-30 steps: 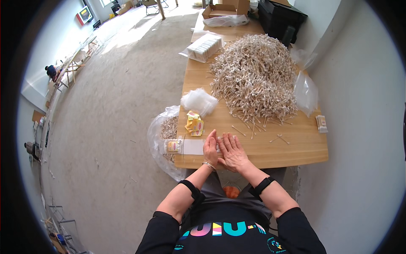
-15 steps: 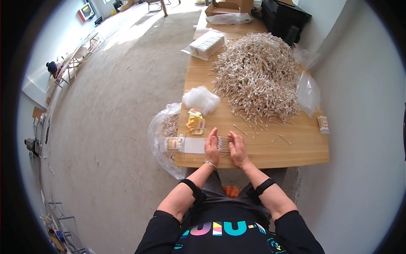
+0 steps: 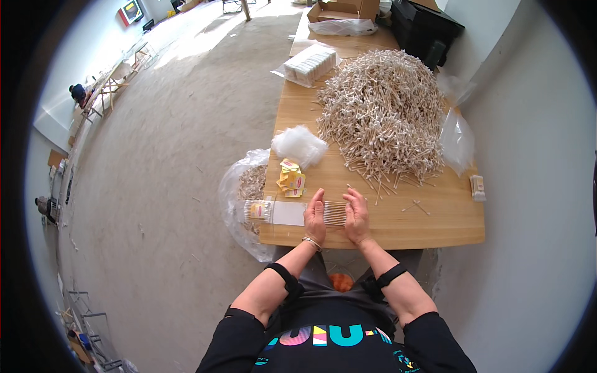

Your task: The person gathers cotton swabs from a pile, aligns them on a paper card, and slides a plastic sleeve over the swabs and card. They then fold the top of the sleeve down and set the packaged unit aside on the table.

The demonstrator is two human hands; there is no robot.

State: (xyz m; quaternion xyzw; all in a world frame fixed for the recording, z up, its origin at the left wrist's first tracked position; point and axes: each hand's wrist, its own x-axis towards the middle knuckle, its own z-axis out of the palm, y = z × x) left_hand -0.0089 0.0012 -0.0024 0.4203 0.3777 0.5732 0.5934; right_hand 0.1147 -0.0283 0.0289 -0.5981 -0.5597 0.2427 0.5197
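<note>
Our left hand (image 3: 314, 219) and right hand (image 3: 357, 217) stand unclenched, palms facing, at either end of the cotton swabs (image 3: 336, 214) lying in a row on the table (image 3: 423, 230); whether they press, we cannot tell. We judge the swabs light, stiff, apt to roll, best held by both ends.

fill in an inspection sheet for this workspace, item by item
surface: wooden table, pale top
job's things: row of cotton swabs between left hand and right hand; white strip beside the left hand
clutter: large swab pile, stray swabs, yellow cards, clear plastic bags
hands: palms facing inward, fingers extended
cables: nothing seen
surroundings: gray floor, white wall at right, another person far left
</note>
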